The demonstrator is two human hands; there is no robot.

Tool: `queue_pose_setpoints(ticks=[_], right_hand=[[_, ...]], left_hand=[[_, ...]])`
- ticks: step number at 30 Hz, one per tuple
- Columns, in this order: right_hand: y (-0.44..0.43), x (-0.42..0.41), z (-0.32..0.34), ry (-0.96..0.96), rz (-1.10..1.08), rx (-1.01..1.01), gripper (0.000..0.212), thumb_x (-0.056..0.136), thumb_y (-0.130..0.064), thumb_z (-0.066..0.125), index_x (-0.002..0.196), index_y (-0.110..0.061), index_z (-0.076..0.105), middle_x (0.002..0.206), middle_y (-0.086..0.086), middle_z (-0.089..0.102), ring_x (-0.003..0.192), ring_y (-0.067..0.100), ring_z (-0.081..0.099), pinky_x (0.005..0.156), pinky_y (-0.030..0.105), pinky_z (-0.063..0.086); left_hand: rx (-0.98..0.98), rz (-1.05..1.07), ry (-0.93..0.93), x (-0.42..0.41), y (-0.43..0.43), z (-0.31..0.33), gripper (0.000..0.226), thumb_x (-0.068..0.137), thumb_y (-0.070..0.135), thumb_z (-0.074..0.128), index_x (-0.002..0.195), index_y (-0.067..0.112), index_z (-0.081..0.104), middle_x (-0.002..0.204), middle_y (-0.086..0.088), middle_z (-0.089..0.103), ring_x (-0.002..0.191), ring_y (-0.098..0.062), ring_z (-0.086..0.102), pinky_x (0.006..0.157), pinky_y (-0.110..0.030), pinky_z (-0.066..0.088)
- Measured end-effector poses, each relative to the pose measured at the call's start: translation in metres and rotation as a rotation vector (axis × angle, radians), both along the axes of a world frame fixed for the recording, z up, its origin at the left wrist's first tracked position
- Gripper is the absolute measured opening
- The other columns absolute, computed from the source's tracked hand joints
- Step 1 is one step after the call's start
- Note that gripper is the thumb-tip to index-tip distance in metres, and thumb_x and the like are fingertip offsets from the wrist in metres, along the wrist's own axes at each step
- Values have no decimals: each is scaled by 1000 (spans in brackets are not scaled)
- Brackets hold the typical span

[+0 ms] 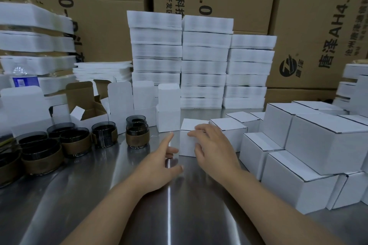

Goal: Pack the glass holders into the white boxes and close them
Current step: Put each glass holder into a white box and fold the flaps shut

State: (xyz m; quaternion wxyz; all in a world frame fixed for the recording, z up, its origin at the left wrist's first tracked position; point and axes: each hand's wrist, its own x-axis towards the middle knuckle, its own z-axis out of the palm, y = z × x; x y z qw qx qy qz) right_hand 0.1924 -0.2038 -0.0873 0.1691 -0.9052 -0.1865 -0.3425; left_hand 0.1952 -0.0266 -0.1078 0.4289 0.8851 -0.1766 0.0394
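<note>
Now closing out one box.
Right hand [211,145] is gripping the closed white box [186,145] just past centre, fingers curled over its top, thumb on the near face. Left hand [159,165] is hovering beside it, loosely spread, holding nothing. Glass holders [137,135] are sitting at 9 o'clock, open boxes [168,117] at 12. Likely next: shifting this box toward the packed stack [322,141] at 3 o'clock, then fetching another holder.
</note>
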Motion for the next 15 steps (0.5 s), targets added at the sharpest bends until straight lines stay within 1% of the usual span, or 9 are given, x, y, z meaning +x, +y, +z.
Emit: queue_pose_setpoints(ticks=[2, 5, 7, 8, 10, 13, 15], right_hand=[[3, 0, 1, 47, -32, -81, 43, 84, -9, 56, 127, -16, 59, 137, 8, 48, 128, 28, 41, 102, 37, 35], [5, 3, -2, 146, -97, -243, 54, 91, -23, 47, 144, -25, 36, 156, 0, 18, 143, 19, 12, 109, 35, 21], [3, 6, -5, 211, -144, -317, 59, 93, -29, 42, 149, -25, 23, 159, -3, -1, 146, 19, -6, 115, 38, 6], [1, 8, -6, 246, -169, -328, 61, 94, -31, 40, 151, -25, 18, 159, -4, -8, 146, 20, -13, 116, 40, -1], [-2, 10, -8, 300, -236, -330, 63, 96, -34, 37, 152, -22, 10, 159, -3, -16, 145, 20, -17, 116, 43, -8], [-5, 13, -8, 318, -327, -308, 61, 99, -36, 30, 152, -17, 8, 159, -3, -13, 145, 18, -15, 115, 46, -8], [-5, 14, -8, 326, -340, -290, 59, 100, -37, 26, 152, -16, 8, 159, -4, -11, 145, 17, -14, 115, 47, -9]], left_hand=[[11, -3, 9, 0, 1, 0, 90, 85, 31, 69, 149, 41, 7, 126, 15, 50, 116, -1, 47, 99, -17, 33], [22, 0, 7, 1, 1, 0, 87, 86, 30, 68, 149, 41, 9, 125, 14, 51, 118, -2, 48, 103, -19, 35], [28, 1, 4, 0, 1, 0, 86, 86, 30, 68, 149, 40, 10, 123, 14, 51, 118, -2, 48, 103, -19, 34], [32, -1, 5, 0, 1, 0, 86, 86, 30, 68, 149, 40, 10, 123, 14, 51, 118, -2, 48, 102, -18, 34], [40, -6, 10, 0, 2, 1, 86, 87, 31, 68, 149, 41, 9, 124, 14, 50, 118, -2, 47, 101, -17, 33], [54, -7, 16, 1, 2, 2, 85, 87, 31, 67, 149, 40, 9, 125, 14, 50, 118, -3, 46, 101, -18, 32], [61, -7, 17, 1, 2, 2, 84, 88, 31, 66, 149, 40, 10, 125, 15, 49, 118, -3, 46, 100, -17, 31]])
